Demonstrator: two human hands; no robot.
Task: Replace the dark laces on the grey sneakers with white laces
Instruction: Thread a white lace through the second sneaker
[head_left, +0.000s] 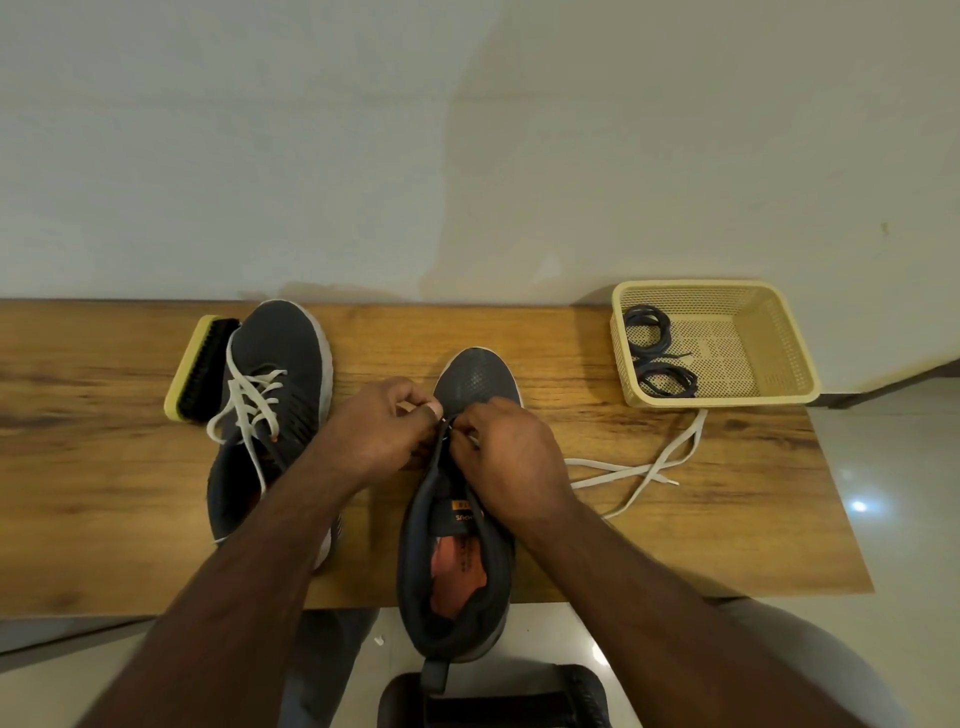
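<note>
A grey sneaker (475, 379) with an orange insole sits in the middle of the wooden table (571, 353), its heel hanging over the near edge. My left hand (379, 431) pinches the shoe's upper near the front eyelets. My right hand (511, 457) pinches a white lace (639, 470) at the same spot; the lace's loose length trails right across the table. A second grey sneaker (280, 364) stands to the left, threaded with a white lace (249, 400). Dark laces (652, 345) lie coiled in a yellow basket (779, 343).
A black shoe brush with a yellow back (200, 366) lies left of the laced sneaker. The basket stands at the table's far right corner against the wall. A dark object (493, 701) sits on the floor below the near edge, close to my legs.
</note>
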